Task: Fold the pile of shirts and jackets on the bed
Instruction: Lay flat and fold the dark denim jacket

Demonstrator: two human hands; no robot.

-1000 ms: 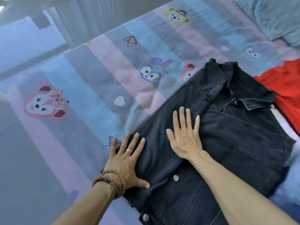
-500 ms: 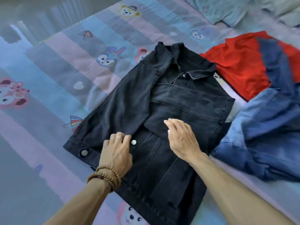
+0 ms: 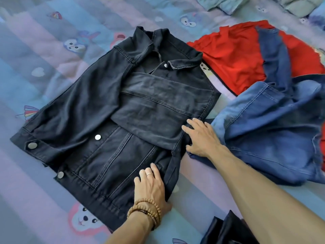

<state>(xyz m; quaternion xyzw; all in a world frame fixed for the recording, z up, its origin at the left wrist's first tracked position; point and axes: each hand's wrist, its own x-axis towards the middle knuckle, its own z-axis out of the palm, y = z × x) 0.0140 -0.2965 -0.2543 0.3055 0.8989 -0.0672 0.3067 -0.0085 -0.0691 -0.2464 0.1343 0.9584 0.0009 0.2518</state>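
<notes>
A black denim jacket (image 3: pixel 112 110) lies flat on the bed, front up, with both sleeves folded across its chest. My left hand (image 3: pixel 151 187), with a ring and bead bracelets, is at the jacket's lower right side; its fingers lie on top and its thumb is under the side edge. My right hand (image 3: pixel 200 138) is higher on the same edge, fingers curled into the fabric beside the folded sleeve.
A blue denim jacket (image 3: pixel 274 124) lies crumpled right beside my right hand, partly over a red shirt (image 3: pixel 232 57). Pale garments (image 3: pixel 228 4) sit at the far edge. A dark shiny cloth (image 3: pixel 226 229) lies near my right forearm. The cartoon-print sheet (image 3: pixel 52 50) spreads to the left.
Both hands have moved from the middle of the black jacket to its right side edge. The view has swung right, bringing the blue and red clothes fully into sight.
</notes>
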